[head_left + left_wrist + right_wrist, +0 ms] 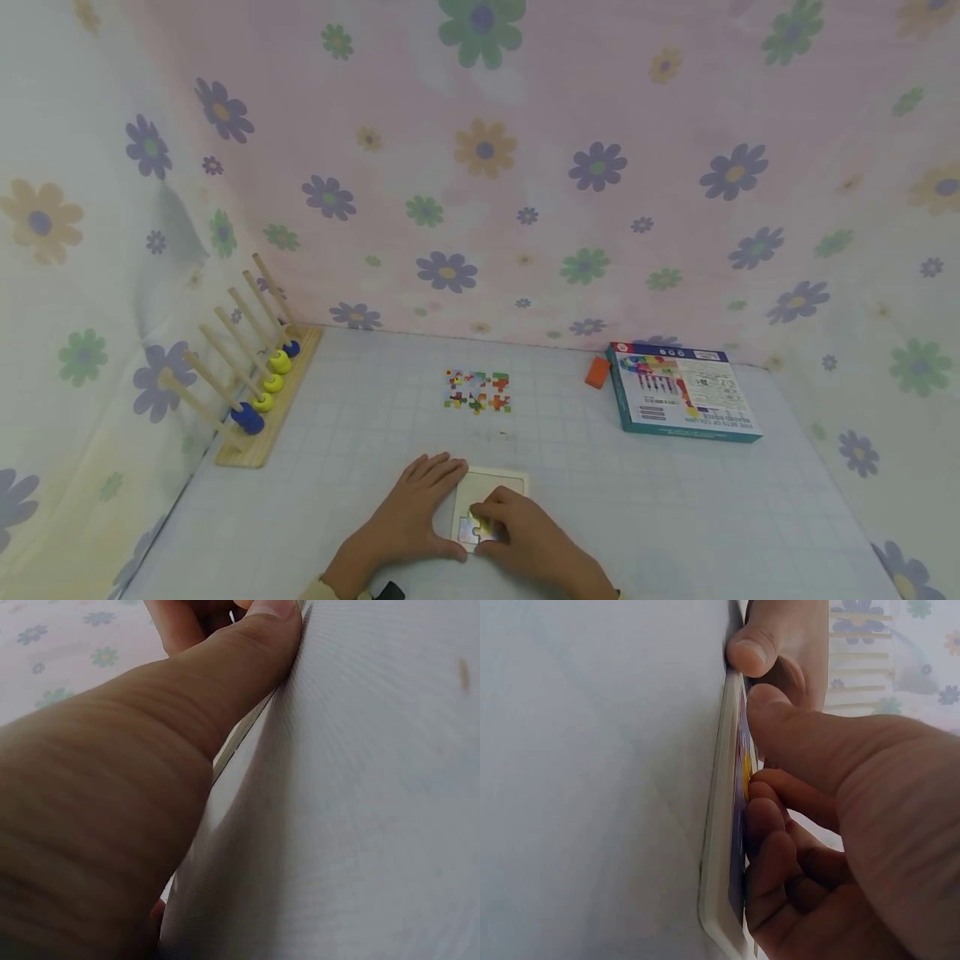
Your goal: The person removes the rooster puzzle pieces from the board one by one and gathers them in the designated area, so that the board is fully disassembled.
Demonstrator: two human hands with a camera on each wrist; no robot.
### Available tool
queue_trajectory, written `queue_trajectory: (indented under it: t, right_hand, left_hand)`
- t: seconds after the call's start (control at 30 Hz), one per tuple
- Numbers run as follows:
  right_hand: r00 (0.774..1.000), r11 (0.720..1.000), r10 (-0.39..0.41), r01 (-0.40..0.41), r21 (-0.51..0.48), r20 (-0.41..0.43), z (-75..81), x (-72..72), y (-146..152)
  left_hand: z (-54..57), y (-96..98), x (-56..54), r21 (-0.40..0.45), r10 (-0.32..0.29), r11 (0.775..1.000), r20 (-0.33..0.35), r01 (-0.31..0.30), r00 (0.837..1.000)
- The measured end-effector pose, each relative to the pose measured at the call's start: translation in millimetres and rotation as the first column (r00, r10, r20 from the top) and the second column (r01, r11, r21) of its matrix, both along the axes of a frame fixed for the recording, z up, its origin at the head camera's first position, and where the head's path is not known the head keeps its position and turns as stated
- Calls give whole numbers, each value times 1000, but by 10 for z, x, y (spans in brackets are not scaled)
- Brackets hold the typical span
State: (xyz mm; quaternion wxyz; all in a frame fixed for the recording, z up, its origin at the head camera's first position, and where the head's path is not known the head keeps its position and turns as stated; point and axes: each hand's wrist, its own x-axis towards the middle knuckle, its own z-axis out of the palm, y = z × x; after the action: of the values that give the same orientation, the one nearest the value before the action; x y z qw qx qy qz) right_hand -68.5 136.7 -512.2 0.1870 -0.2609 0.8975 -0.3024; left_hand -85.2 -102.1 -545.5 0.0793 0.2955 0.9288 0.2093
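A shallow puzzle tray (491, 477) with a pale rim lies on the table in front of the person. Joined jigsaw pieces (467, 530) fill its lower left part. My left hand (408, 517) lies along the tray's left side, straight fingers at the upper corner and thumb (750, 656) on the lower one. Over the tray, my right hand (528, 533) has its fingers curled. Its thumb and fingertips hold a yellowish puzzle piece (745, 769) against the tray, mostly hidden by the fingers.
Beyond the tray, loose puzzle pieces (477, 392) lie in two rows. On the left stands a wooden peg rack (281, 408) with blue and yellow beads. An orange block (597, 372) sits beside a flat toy box (686, 392) at the back right. Flowered cloth hangs around the table.
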Motion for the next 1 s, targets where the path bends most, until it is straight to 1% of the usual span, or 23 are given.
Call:
queue_trajectory:
  t: [0.1,0.2,0.3,0.5,0.73,0.83,1.0]
  right_hand:
    - [999,1000,-16,15,-8,-41,-25,7,-31]
    - [997,999,-41,40,-22,-63,-36,13,-61]
    - [996,997,-70,69,-31,-53,-45,16,-79]
    - [994,992,-112,112,-53,-2,-42,25,-91]
    - [995,993,-103,101,-66,-13,-47,31,-79]
    - [994,993,-99,97,-63,-37,-54,37,-85]
    - [992,995,-87,82,-64,-90,-49,47,-112]
  left_hand:
    - [-5,-5,2,-9,-3,1000,-22,3,1000]
    - [-6,-5,-1,-17,0,1000,-31,0,1000]
    - [-8,-2,-7,-16,5,1000,-36,-5,999]
    - [-7,0,-6,-5,6,1000,-33,-7,999]
    - [-8,0,-1,8,-1,1000,-52,1,999]
    - [-11,2,-1,9,-2,1000,-59,2,998]
    - [-12,7,1,6,4,1000,-51,-4,999]
